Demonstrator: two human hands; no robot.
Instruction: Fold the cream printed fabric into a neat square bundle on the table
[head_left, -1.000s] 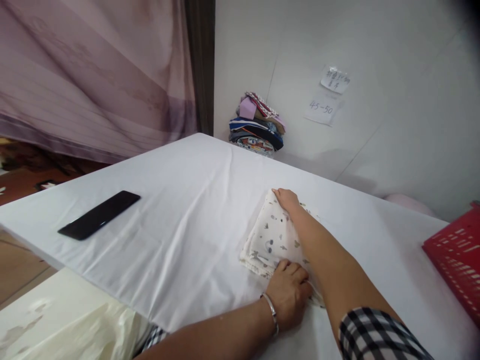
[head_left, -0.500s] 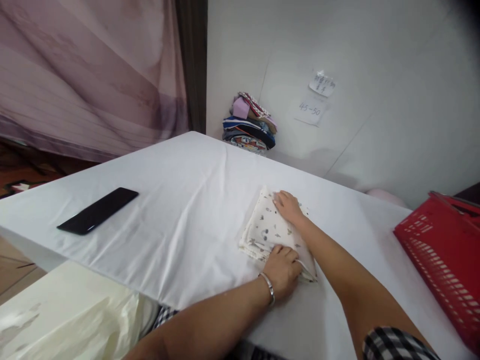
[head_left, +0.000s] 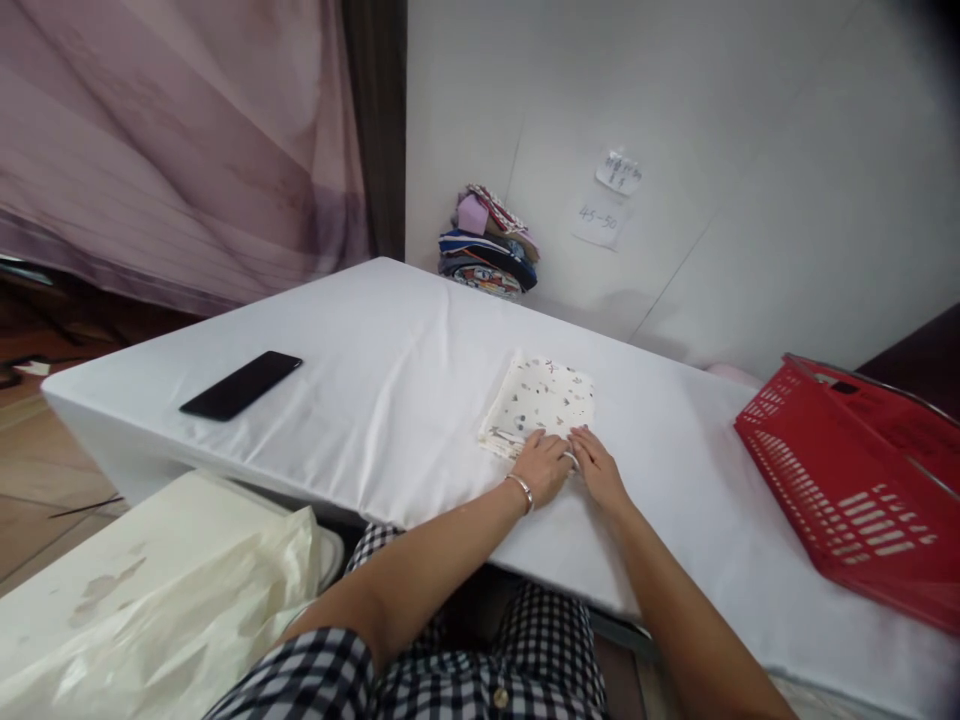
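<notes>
A folded white cloth (head_left: 541,392) printed with small dark motifs lies on the white-covered table in front of me. My left hand (head_left: 544,465), with a silver bracelet at the wrist, has its fingers curled over the cloth's near edge. Close beside it, my right hand (head_left: 598,468) holds the near right corner, its fingers together. A bit of white fabric shows between the two hands. My thumbs and the gripped edge are mostly hidden.
A black phone-like slab (head_left: 241,386) lies on the tablecloth (head_left: 360,350) to the left. A red plastic basket (head_left: 847,480) stands at the right. Beyond the far edge is a stack of folded fabrics (head_left: 489,245). A crumpled pale plastic bag (head_left: 247,580) rests at lower left.
My right hand has come from the cloth's far right side to its near corner, beside my left hand. The cloth's near right part is now folded in. The view has shifted.
</notes>
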